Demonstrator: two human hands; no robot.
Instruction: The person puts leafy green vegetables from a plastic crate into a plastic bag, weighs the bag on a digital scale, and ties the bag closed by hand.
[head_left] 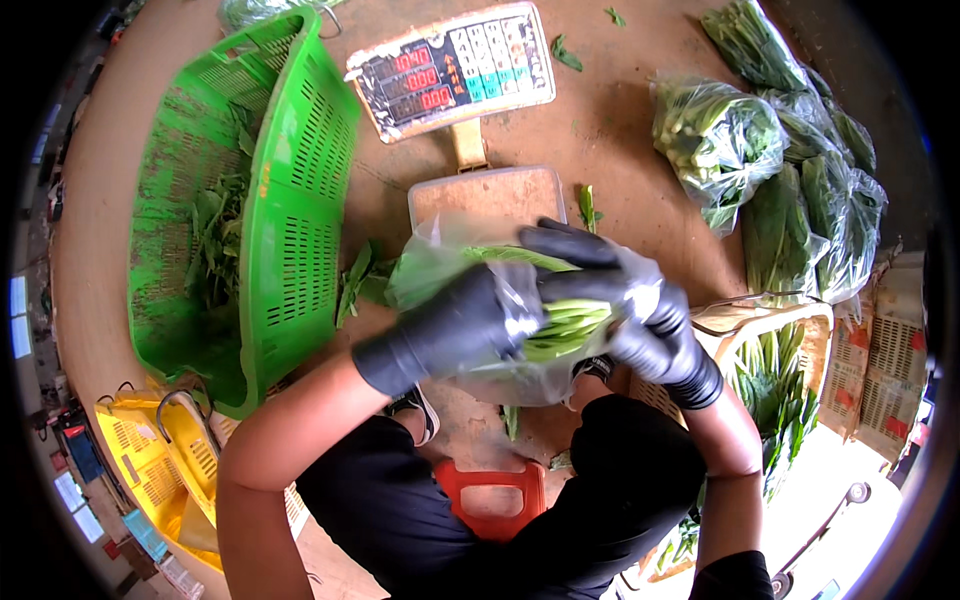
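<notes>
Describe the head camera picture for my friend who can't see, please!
A person's black-gloved left grip and right grip handle a clear plastic bag of leafy greens. A scale stands ahead, a green basket left, bagged vegetables right.

The left arm [294,423] bends sharply at the elbow, the right arm [733,436] less so; both forearms are bare and slant inward. The left hand [450,316], black-gloved, shows its back, fingers partly hidden. The right hand [668,335], also gloved, reaches leftward, blurred. The 2 hands are close together.
</notes>
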